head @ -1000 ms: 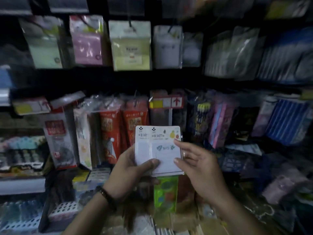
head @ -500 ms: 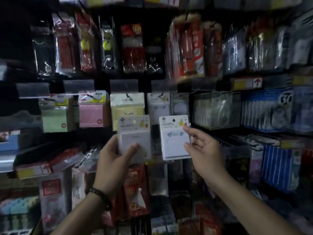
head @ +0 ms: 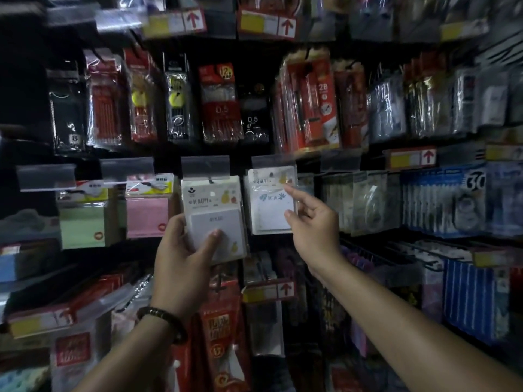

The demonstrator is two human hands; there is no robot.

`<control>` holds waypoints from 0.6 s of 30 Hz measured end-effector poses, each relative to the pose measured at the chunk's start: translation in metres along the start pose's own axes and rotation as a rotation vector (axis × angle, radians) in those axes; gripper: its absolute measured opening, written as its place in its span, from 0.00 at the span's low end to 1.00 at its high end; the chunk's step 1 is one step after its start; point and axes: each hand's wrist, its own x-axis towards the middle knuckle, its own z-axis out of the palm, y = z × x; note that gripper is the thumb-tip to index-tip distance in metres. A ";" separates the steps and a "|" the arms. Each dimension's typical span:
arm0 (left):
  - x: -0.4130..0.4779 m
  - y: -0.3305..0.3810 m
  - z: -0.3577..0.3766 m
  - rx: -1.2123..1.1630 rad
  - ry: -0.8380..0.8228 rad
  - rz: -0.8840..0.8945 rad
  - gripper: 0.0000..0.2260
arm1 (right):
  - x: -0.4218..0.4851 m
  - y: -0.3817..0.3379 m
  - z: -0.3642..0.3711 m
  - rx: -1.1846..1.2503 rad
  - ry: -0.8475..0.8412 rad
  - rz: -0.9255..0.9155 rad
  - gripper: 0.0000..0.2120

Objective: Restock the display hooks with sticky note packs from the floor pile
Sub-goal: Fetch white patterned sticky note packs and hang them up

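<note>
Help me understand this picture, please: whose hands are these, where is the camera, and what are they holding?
There is no machine: these are a person's two bare hands, seen from a camera worn on the head, facing a dim shop display. The left hand grips a white sticky note pack, thumb on its front. The right hand pinches a second pack by its right edge, raised to the display; whether it hangs on a hook I cannot tell. A pink pack and a green pack hang to the left, pencil packs above.

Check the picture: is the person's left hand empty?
No, the left hand grips a white sticky note pack with its thumb across the front.
</note>
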 end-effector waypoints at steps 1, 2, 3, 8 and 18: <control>0.001 -0.001 -0.001 0.003 -0.001 0.002 0.13 | 0.002 0.001 0.000 -0.010 -0.001 0.004 0.26; 0.002 -0.002 -0.001 0.004 -0.002 0.002 0.13 | 0.003 0.002 0.001 -0.018 -0.008 0.006 0.26; 0.003 -0.003 -0.001 0.005 -0.005 0.000 0.14 | 0.004 0.004 0.000 -0.026 -0.013 0.011 0.25; 0.006 -0.005 -0.001 -0.015 -0.024 -0.009 0.13 | 0.017 0.015 -0.001 -0.158 -0.017 0.057 0.23; 0.008 -0.011 0.002 -0.014 -0.077 -0.020 0.14 | 0.055 0.025 0.009 -0.723 -0.233 0.043 0.35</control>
